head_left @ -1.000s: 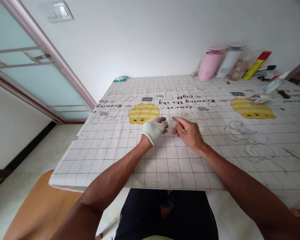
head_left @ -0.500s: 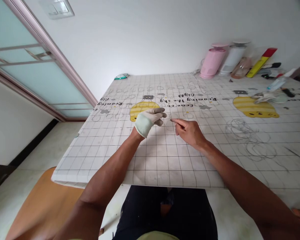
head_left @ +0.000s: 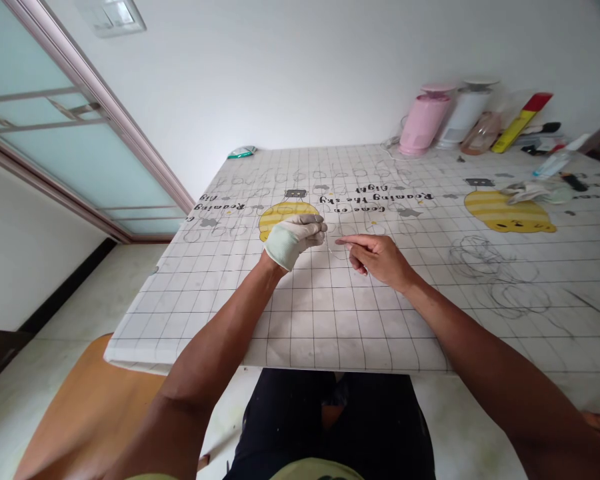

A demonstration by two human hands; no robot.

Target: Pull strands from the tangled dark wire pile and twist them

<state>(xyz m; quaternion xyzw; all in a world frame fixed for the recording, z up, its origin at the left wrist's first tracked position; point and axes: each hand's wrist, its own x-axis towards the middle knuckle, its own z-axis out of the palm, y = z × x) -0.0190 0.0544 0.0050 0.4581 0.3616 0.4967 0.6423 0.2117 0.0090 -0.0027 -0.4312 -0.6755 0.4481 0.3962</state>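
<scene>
My left hand point(head_left: 296, 240) wears a whitish glove and is over the yellow bear print, its fingertips pinched together on a thin wire point(head_left: 330, 251) that is hard to make out. Bare, my right hand point(head_left: 380, 257) is just to the right, its index finger pointing at the gloved fingertips across a small gap. Its other fingers are curled, and whether it touches the wire is too small to tell. Rows of thin wire loops point(head_left: 280, 175) lie on the checked tablecloth point(head_left: 310, 333) beyond both hands.
Tangled wire point(head_left: 480, 257) lies at the right, near a loose glove point(head_left: 535, 192). A pink cylinder point(head_left: 425, 123), a white cylinder point(head_left: 465, 117), a yellow and red box point(head_left: 520, 125) and bottles stand at the back right. An orange chair point(head_left: 80, 407) is at the lower left.
My left hand has shifted slightly left and its fingers have closed together. The index finger of my right hand has moved a little to the left.
</scene>
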